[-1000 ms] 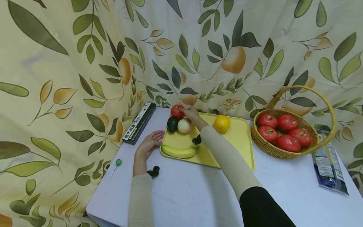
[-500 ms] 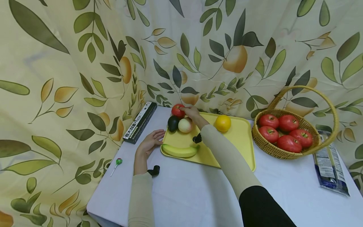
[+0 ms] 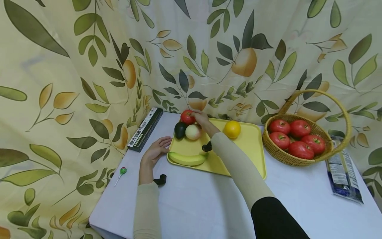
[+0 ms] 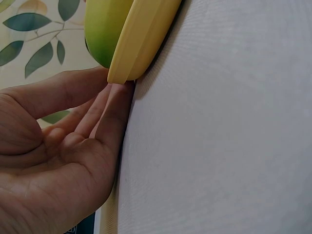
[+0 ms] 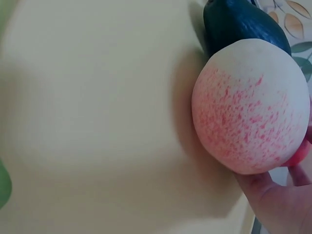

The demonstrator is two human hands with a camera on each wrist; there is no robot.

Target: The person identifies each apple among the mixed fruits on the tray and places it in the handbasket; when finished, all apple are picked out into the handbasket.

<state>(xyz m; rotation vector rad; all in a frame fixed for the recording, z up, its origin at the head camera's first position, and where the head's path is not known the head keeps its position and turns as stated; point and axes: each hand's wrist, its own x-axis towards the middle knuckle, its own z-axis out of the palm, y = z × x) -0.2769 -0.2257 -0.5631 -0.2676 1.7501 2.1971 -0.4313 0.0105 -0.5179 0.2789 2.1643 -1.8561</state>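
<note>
My right hand (image 3: pixel 200 119) holds a red apple (image 3: pixel 187 117) at the back left corner of the yellow tray (image 3: pixel 250 146). Just in front of it, a pale peach (image 3: pixel 193 132) with pink speckles sits beside a dark green avocado (image 3: pixel 180 130). In the right wrist view the peach (image 5: pixel 251 107) hides most of the apple and the fingertips. My left hand (image 3: pixel 155 152) rests on the table with fairly straight fingers against the tray's left edge. Its thumb touches the tray's rim (image 4: pixel 141 44) near the yellow-green banana (image 3: pixel 187 159).
An orange (image 3: pixel 232 129) sits on the tray's back right part. Right of the tray stands a wicker basket (image 3: pixel 286 159) of several red apples, beside a plastic packet (image 3: pixel 344 172). A black pasta box (image 3: pixel 145 129) and a lollipop (image 3: pixel 121 172) lie at the left. Curtains close off the back and left.
The head view shifts slightly. The apple in my right hand sits marginally closer to the avocado and peach; my left hand stays at the tray's edge.
</note>
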